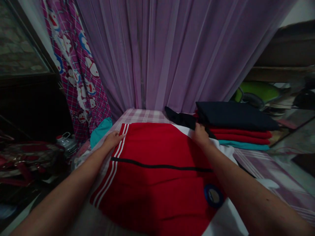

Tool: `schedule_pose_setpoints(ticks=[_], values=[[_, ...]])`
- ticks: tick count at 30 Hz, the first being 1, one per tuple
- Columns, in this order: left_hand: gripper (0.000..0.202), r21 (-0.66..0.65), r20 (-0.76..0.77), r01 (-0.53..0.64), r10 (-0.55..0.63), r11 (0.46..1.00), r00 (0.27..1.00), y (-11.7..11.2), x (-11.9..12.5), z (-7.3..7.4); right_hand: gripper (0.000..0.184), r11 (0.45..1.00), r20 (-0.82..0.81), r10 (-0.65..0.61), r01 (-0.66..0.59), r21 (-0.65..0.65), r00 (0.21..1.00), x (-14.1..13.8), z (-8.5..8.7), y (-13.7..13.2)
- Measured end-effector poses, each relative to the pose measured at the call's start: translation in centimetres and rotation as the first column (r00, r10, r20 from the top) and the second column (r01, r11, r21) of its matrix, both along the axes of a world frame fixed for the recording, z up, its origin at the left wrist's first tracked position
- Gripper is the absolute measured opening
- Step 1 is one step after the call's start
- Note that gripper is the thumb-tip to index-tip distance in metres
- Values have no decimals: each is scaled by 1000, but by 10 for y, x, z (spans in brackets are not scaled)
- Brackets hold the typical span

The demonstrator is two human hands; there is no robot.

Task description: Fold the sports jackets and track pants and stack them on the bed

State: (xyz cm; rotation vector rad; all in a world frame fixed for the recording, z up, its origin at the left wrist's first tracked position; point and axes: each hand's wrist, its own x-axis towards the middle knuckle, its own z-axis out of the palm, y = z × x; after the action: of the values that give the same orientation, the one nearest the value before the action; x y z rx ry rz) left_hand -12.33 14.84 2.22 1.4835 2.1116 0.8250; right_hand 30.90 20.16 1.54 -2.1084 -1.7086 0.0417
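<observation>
A red jacket (157, 147) with white upper parts lies spread over the bed in front of me. White double stripes run along its left hem, a black line crosses its middle, and a round blue patch sits low on the right. My left hand (113, 139) pinches the striped hem at its far left corner. Farther right, my right hand (200, 135) is closed on the jacket's far edge, where red meets white. My forearm covers some of the white part. Just behind my right hand lies a dark piece of cloth (179, 117).
Folded clothes stand at the back right, a dark one (236, 115) above red and turquoise ones. The checked bedsheet (145, 115) reaches a purple curtain (157, 55). Turquoise cloth (100, 131), a plastic bottle (67, 144) and a bag (27, 157) are at the left.
</observation>
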Motion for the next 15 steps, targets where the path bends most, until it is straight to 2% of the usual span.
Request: schedule_pose_setpoints(ticks=[2, 5, 7, 10, 12, 15], values=[[28, -55, -109, -23, 17, 998, 994, 3, 3, -8, 65, 997, 89, 50, -44, -66, 995, -6, -12, -3], [29, -76, -192, -59, 43, 995, 980, 8, 7, -15, 67, 997, 255, 76, -64, -54, 964, -9, -23, -10], [31, -82, -296, -74, 47, 994, 954, 12, 8, -12, 64, 993, 350, 117, -120, -15, 929, -6, -26, -14], [36, -53, -449, -101, 66, 994, 891, 21, 9, 0, 63, 980, 408, 175, -197, 12, 896, -1, -26, -18], [40, -40, -470, -124, 91, 991, 878, 26, 11, 6, 60, 969, 408, 225, -248, 4, 885, 2, -27, -21], [44, -120, -419, -118, 57, 986, 906, 25, 14, 5, 53, 939, 387, 322, -344, -11, 864, 3, -28, -29]])
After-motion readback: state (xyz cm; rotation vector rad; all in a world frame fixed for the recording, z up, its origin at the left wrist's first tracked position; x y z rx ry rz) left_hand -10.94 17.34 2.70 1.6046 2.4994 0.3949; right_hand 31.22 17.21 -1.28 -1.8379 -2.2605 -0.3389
